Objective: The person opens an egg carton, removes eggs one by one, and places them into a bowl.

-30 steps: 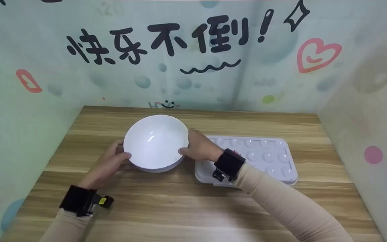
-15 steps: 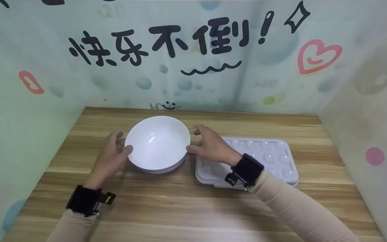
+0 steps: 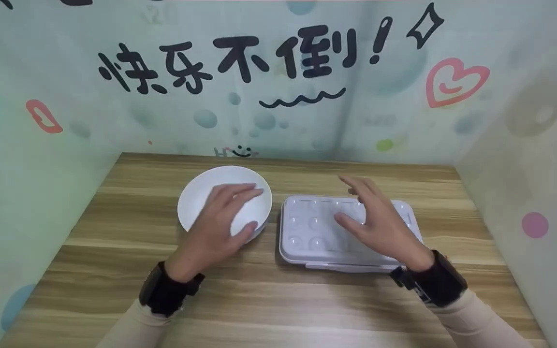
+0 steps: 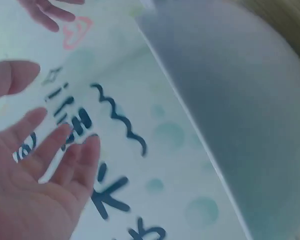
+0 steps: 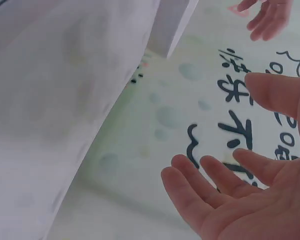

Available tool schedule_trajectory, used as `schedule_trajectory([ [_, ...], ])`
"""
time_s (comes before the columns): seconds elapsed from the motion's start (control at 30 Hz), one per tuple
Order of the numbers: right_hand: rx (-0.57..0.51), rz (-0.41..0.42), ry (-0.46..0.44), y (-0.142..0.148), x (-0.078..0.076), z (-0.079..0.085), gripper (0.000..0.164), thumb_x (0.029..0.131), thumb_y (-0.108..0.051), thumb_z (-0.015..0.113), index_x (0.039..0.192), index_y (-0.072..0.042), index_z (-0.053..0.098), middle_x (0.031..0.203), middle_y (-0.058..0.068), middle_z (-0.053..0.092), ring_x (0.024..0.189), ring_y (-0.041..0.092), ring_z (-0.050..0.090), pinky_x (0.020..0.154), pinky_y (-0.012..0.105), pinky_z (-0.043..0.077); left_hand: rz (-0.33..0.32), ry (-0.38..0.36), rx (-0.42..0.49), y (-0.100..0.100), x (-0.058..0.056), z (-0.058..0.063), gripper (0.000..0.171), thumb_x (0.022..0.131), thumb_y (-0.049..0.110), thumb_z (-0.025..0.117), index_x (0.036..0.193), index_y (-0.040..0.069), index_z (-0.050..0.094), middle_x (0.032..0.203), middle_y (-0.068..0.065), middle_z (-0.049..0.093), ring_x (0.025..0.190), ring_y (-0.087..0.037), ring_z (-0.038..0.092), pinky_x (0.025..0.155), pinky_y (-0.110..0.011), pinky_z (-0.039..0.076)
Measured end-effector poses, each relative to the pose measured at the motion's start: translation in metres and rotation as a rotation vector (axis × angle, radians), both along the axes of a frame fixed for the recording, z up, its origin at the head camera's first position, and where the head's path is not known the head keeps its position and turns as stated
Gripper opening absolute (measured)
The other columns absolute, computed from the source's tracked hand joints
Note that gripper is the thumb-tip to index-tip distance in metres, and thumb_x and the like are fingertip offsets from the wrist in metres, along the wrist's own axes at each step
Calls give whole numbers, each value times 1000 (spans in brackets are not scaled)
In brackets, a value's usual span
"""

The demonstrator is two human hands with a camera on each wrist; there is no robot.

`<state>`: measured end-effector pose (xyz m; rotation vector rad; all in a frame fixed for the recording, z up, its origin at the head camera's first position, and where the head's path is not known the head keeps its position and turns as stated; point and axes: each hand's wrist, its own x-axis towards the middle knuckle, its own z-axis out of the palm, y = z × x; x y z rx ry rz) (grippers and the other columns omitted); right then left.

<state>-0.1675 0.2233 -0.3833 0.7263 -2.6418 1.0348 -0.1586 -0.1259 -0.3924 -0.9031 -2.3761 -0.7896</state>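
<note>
In the head view a round white bowl (image 3: pixel 196 198) stands on the wooden table, left of centre. My left hand (image 3: pixel 213 229) hovers over its near right side, hiding part of it, with fingers spread and nothing held. The bowl's outer wall (image 4: pixel 250 110) fills the right of the left wrist view. Right of the bowl lies a flat white plastic box (image 3: pixel 302 241), its lid covered in rows of round bumps like an egg box. Above its right half is my right hand (image 3: pixel 385 229), palm turned inward, fingers loosely extended. The right wrist view shows those fingers (image 5: pixel 190 195) holding nothing.
The wooden tabletop (image 3: pixel 259 309) reaches forward from both items. A printed pale-green backdrop (image 3: pixel 172 125) with black lettering stands behind it. Walls of similar sheet, a left one (image 3: pixel 27 193) and a right one (image 3: pixel 510 183), close in the sides.
Both hands have let go of the bowl's rim. The left hand has moved right over the bowl; the right has moved right over the box. Bowl and box stay in place.
</note>
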Motion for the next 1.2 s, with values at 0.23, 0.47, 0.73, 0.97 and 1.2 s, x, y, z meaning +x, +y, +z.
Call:
schedule_trajectory([
  [0.23,67,-45,134,33,22,-20,81,89,-14,87,160,-12,47,156,11,50,141,30,52,113,53,45,-124,-42,-150,42,9,-13,63,91,19,81,150,15,59,148,-5,60,136,-23,52,118,-37,44],
  [0.47,149,-54,245,53,36,-34,85,83,-14,91,158,-16,50,157,14,50,142,31,51,107,54,50,-123,-86,-214,60,11,-31,67,89,21,84,151,19,58,148,-5,59,137,-23,52,117,-36,44],
  [0.73,275,52,392,65,43,-51,89,75,-28,96,154,-16,56,156,16,53,140,36,52,108,55,46,-72,5,-398,80,11,-50,75,85,33,87,152,23,56,151,-5,58,139,-26,51,117,-41,44],
  [0.97,433,120,365,70,46,-68,102,62,-25,104,152,-20,58,156,18,53,141,45,50,112,63,42,-24,145,-545,97,11,-64,83,80,42,90,154,25,54,154,-6,56,139,-29,52,109,-46,49],
  [1.2,534,73,361,66,44,-78,103,57,-9,104,150,-18,61,154,20,54,139,51,51,110,64,48,55,206,-623,110,14,-70,75,84,32,88,152,27,56,153,-6,57,137,-31,55,107,-51,52],
])
